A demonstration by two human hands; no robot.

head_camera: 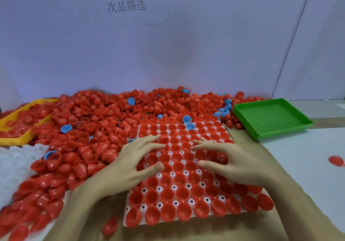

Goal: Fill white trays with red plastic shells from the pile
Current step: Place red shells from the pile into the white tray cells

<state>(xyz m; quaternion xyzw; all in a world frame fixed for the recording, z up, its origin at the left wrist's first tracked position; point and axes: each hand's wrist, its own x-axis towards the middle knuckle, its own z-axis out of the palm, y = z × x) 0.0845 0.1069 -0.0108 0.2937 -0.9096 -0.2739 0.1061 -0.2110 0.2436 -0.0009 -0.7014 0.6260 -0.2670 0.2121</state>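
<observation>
A white tray (pixel 143 208) lies in front of me, its cups filled with red shells (pixel 183 193) sitting open side up. My left hand (pixel 134 161) lies flat on the tray's left half with the fingers spread and straight. My right hand (pixel 226 159) lies flat on the right half the same way. Neither hand holds a shell. The big pile of red shells (pixel 93 126) spreads behind and to the left of the tray, with a few blue shells (pixel 66 128) mixed in.
A yellow tray (pixel 24 138) holding red shells sits at the far left. More white trays (pixel 13 164) lie stacked at the left. A green perforated tray (pixel 272 118) stands at the right. One loose red shell (pixel 336 160) lies at the far right. A wall rises behind the pile.
</observation>
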